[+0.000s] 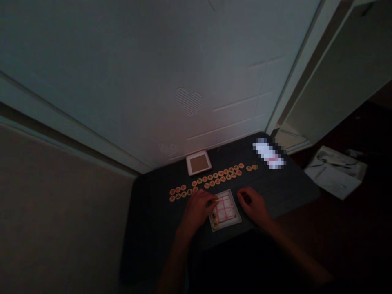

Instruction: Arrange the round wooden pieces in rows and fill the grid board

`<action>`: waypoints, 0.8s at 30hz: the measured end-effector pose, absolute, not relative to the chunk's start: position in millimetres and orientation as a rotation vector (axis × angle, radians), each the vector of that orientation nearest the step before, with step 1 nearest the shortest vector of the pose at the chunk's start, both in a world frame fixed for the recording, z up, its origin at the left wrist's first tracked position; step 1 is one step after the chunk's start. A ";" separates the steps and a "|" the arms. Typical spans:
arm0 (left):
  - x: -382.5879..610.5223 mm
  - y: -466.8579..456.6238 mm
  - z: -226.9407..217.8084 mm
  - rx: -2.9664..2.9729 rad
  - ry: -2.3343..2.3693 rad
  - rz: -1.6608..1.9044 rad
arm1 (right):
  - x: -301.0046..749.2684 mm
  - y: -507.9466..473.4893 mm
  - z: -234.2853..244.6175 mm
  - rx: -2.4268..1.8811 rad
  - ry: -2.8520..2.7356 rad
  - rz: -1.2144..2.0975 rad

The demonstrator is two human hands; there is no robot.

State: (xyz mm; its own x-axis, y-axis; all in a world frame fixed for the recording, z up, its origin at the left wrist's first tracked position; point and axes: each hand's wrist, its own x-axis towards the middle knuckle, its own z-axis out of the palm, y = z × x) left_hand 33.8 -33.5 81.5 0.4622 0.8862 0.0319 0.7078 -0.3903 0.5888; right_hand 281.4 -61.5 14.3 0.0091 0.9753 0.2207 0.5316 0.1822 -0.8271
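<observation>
My left hand (199,207) reaches over the left side of a shallow white box (237,206), its thumb and finger closed on a round wooden xiangqi piece, of which only a pale edge shows. Inside the box lie a sheet with pink grid lines (226,208) and, along the left side, a few xiangqi pieces (214,224). On the table just right of the box rests my right hand (253,204), fingers curled in, with nothing visible in them. Beyond the hands, two rows of xiangqi pieces (220,174) with red or dark marks run across the dark table (150,228).
Behind the rows, against the white panel (147,81), lies a pinkish-white box lid (199,163) with a brown inside. A bright, pixelated object (268,154) is at the table's back right. Lower down at the right stands a white box (337,171) with things on it.
</observation>
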 end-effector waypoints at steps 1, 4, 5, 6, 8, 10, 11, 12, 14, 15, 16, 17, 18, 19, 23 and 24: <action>34.2 -33.3 79.9 2.236 1.332 0.453 | 281.5 -61.8 14.6 -1.454 -1.649 0.687; 35.1 -33.7 76.3 2.268 1.374 0.421 | 281.5 -62.6 15.2 -1.437 -1.709 0.697; 35.2 -34.0 75.8 2.272 1.380 0.418 | 281.5 -62.7 15.2 -1.431 -1.731 0.695; 35.3 -34.2 75.7 2.273 1.377 0.414 | 281.4 -62.8 15.1 -1.426 -1.751 0.689; 35.4 -34.5 76.3 2.267 1.361 0.416 | 281.4 -62.8 14.8 -1.425 -1.770 0.675; 35.4 -34.4 77.3 2.250 1.346 0.434 | 281.4 -62.7 14.3 -1.428 -1.776 0.671; 35.3 -34.2 77.6 2.239 1.342 0.453 | 281.4 -62.7 14.1 -1.427 -1.776 0.671; 35.3 -34.0 77.8 2.226 1.340 0.475 | 281.4 -62.7 13.8 -1.424 -1.775 0.671; 35.4 -33.4 77.7 2.207 1.334 0.505 | 281.4 -62.9 13.5 -1.408 -1.785 0.673; 35.6 -33.2 77.5 2.208 1.330 0.506 | 281.4 -63.2 13.4 -1.397 -1.792 0.671; 36.0 -33.1 77.2 2.215 1.330 0.500 | 281.3 -63.4 13.3 -1.386 -1.802 0.670; 36.5 -33.1 76.9 2.227 1.334 0.492 | 281.3 -63.7 13.4 -1.376 -1.814 0.672; 37.1 -33.1 76.5 2.242 1.340 0.482 | 281.2 -63.9 13.6 -1.369 -1.826 0.673; 37.9 -33.2 76.1 2.258 1.349 0.476 | 281.2 -64.2 13.9 -1.365 -1.836 0.676; 40.6 -33.4 74.0 2.313 1.375 0.459 | 281.9 -64.6 15.2 -1.369 -1.857 0.690; 40.7 -33.3 73.4 2.326 1.381 0.453 | 282.1 -64.6 15.4 -1.369 -1.860 0.694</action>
